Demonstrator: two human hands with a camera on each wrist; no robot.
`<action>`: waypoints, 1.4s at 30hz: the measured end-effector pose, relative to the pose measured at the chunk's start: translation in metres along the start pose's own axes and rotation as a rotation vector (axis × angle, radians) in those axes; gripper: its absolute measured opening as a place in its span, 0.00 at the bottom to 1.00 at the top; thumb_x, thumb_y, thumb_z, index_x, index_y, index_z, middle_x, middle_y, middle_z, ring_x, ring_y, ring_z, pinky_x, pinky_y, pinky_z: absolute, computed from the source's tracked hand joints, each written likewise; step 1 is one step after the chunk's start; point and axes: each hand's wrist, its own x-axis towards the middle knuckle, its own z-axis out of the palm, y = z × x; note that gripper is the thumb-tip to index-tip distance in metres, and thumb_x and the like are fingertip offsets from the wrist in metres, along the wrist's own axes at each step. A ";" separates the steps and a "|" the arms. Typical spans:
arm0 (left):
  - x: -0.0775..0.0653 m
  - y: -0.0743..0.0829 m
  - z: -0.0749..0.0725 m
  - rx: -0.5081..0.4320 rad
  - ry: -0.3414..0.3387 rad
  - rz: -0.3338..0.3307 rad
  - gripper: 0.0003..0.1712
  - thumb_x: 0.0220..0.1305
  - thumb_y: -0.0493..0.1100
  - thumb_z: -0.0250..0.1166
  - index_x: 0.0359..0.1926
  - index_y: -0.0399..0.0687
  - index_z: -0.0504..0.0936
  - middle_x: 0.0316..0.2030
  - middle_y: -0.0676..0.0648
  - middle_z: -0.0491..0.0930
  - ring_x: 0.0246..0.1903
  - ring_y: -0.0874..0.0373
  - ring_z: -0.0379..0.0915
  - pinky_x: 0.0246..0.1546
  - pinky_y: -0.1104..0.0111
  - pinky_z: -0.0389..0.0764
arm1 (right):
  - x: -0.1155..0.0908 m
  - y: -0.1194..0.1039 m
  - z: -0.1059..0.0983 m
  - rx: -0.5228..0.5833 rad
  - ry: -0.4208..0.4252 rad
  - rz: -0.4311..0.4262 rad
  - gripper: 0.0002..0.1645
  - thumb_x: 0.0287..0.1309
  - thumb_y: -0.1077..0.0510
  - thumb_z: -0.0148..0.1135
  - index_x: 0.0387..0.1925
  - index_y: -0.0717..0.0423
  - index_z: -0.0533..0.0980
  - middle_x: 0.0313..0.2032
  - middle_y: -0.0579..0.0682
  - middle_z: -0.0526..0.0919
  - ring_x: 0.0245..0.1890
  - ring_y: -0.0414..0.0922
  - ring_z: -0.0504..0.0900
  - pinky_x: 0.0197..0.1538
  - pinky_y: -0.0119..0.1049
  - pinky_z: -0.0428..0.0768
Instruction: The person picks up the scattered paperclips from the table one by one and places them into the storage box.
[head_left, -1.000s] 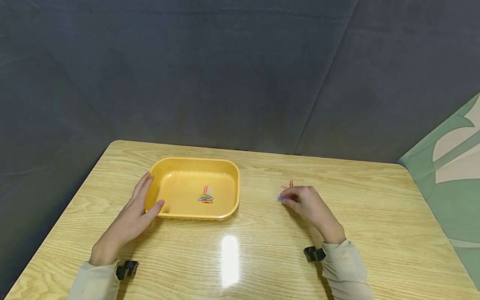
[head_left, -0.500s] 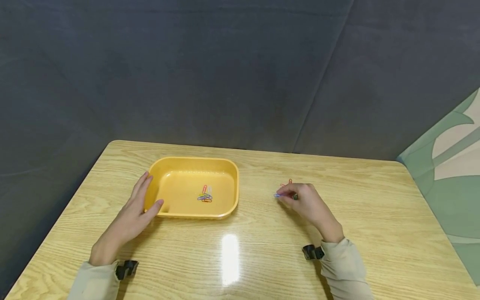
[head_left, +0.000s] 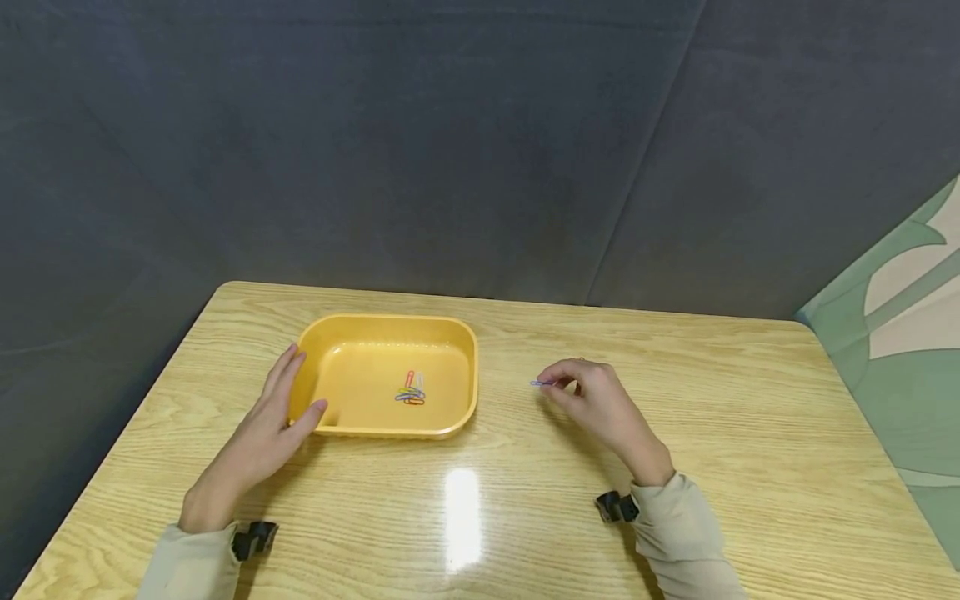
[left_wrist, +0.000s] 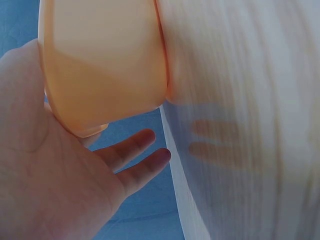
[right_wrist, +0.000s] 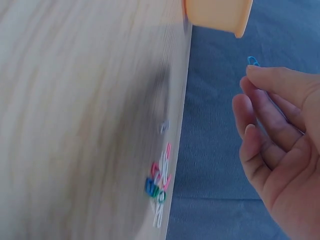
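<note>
My right hand (head_left: 603, 410) pinches a blue paper clip (head_left: 536, 383) between thumb and fingertips, raised over the table to the right of a yellow tray (head_left: 471, 400). In the right wrist view the clip (right_wrist: 253, 61) pokes out past the thumb tip. My left hand (head_left: 258, 440) lies along the tray's left end, thumb over the front rim and fingers extended along the outside, as the left wrist view also shows. Inside the tray is a small cluster of coloured paper clips (head_left: 410, 397). More loose paper clips (right_wrist: 159, 185) lie on the table, mostly hidden behind my right hand in the head view.
The wood-grain table (head_left: 750, 433) runs back to a dark cloth-like partition (head_left: 450, 150). A green and beige patterned surface (head_left: 915, 392) is beyond the right edge. Each wrist carries a small black camera (head_left: 617, 507). Light glares off the table front.
My right hand has lifted the blue paper clip and carried it a little to the left. The left hand and the tray have stayed put.
</note>
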 end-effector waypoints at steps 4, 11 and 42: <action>0.000 0.000 0.000 -0.001 0.002 0.000 0.46 0.76 0.55 0.51 0.79 0.41 0.37 0.79 0.43 0.29 0.76 0.33 0.38 0.64 0.32 0.56 | 0.002 -0.005 0.002 0.014 -0.001 -0.010 0.05 0.58 0.64 0.69 0.37 0.54 0.86 0.34 0.45 0.88 0.32 0.38 0.80 0.31 0.28 0.74; 0.000 0.001 0.000 -0.010 -0.001 0.007 0.46 0.76 0.55 0.52 0.79 0.41 0.37 0.79 0.44 0.28 0.76 0.33 0.38 0.64 0.32 0.56 | 0.006 -0.013 0.003 0.031 -0.024 -0.015 0.05 0.59 0.63 0.69 0.37 0.54 0.85 0.33 0.44 0.87 0.30 0.36 0.79 0.30 0.28 0.74; 0.000 0.001 0.000 -0.009 0.008 0.003 0.47 0.75 0.55 0.53 0.79 0.39 0.38 0.79 0.42 0.30 0.76 0.33 0.37 0.66 0.32 0.53 | 0.028 -0.043 0.013 0.069 -0.027 -0.077 0.05 0.59 0.61 0.69 0.37 0.52 0.86 0.35 0.44 0.89 0.31 0.37 0.81 0.26 0.28 0.72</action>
